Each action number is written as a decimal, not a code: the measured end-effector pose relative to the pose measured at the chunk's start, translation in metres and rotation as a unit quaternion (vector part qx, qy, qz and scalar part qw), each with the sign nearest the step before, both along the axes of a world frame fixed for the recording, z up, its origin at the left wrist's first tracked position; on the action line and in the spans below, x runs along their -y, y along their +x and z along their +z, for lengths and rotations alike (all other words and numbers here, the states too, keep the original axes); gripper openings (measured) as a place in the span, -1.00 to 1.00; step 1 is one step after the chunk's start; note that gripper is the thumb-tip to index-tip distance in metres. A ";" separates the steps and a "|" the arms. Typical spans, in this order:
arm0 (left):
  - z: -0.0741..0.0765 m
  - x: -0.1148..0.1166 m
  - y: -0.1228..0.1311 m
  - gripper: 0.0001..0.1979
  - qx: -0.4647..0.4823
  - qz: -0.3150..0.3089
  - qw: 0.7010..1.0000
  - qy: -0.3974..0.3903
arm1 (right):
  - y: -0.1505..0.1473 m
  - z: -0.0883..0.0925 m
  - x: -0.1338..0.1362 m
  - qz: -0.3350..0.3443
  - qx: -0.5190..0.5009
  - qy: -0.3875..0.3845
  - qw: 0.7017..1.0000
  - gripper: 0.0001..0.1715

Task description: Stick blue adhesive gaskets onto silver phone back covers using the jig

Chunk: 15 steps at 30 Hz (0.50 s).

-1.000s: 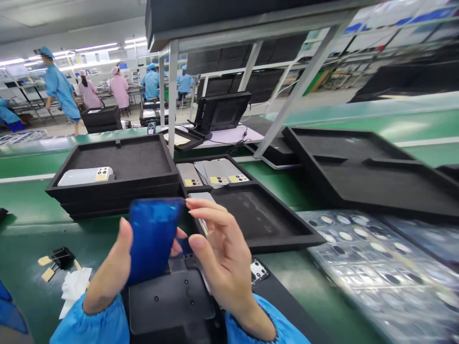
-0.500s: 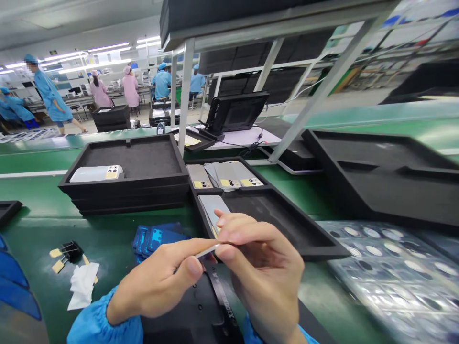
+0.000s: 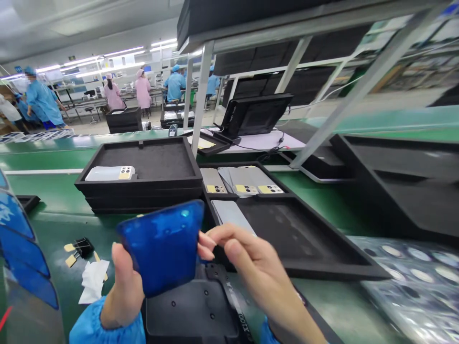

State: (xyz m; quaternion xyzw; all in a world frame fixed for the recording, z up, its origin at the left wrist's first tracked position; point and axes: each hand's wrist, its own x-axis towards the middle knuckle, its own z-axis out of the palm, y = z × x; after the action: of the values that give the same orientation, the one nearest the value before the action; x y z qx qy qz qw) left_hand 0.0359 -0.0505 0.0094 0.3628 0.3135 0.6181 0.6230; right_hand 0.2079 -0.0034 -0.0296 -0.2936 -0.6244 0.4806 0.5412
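Observation:
My left hand [image 3: 124, 286] holds a blue glossy phone back cover [image 3: 163, 246] upright in front of me, thumb on its left edge. At the cover's right edge my right hand [image 3: 251, 267] pinches with thumb and forefinger; what it grips there is too small to make out. Both hands hover above a black jig plate [image 3: 190, 313] at the bench's near edge. Just behind lies a black foam tray [image 3: 304, 239] holding a pale phone back cover [image 3: 233, 215], with more covers [image 3: 244, 181] in its far compartment.
A stack of black trays [image 3: 143, 186] with one pale cover [image 3: 111, 173] sits at left. Binder clips [image 3: 81, 247] and a white wipe [image 3: 93, 279] lie on the green mat. Clear blister sheets [image 3: 412, 277] lie at right. A dark tablet [image 3: 254, 114] stands behind. Workers in blue and pink stand far left.
Half a second ago both hands pinched a thin strip edge-on; now the blue cover faces me broadside in my left hand. The camera has shifted left, so the trays appear further right.

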 end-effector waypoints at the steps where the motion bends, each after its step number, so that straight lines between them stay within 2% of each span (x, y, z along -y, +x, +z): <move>1: -0.002 -0.004 0.000 -0.20 0.003 0.021 1.000 0.021 | -0.003 0.002 0.004 0.045 0.039 -0.007 0.998 -0.49; 3: -0.002 -0.012 -0.003 -0.24 0.018 0.037 0.998 0.055 | -0.009 0.003 0.009 0.088 0.110 -0.017 0.990 -0.55; 7: 0.003 -0.021 -0.010 -0.27 0.061 -0.004 0.997 0.043 | -0.018 0.001 0.012 0.018 0.188 -0.024 0.982 -0.78; 9: 0.004 -0.023 -0.013 -0.24 0.063 -0.036 0.997 0.019 | -0.018 -0.001 0.011 0.013 0.201 -0.029 0.979 -0.78; 12: 0.003 -0.025 -0.018 -0.24 0.071 -0.071 0.995 0.001 | -0.016 0.000 0.010 0.074 0.225 -0.039 0.971 -0.70; 15: 0.004 -0.030 -0.021 -0.15 0.093 -0.080 0.992 -0.033 | -0.014 0.003 0.011 0.094 0.234 -0.048 0.966 -0.68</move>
State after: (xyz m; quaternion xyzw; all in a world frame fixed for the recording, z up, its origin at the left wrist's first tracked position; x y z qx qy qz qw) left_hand 0.0152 -0.0209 0.0133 0.3071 0.2442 0.5870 0.7082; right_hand 0.1941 -0.0140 -0.0264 -0.3636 -0.7347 0.4767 0.3174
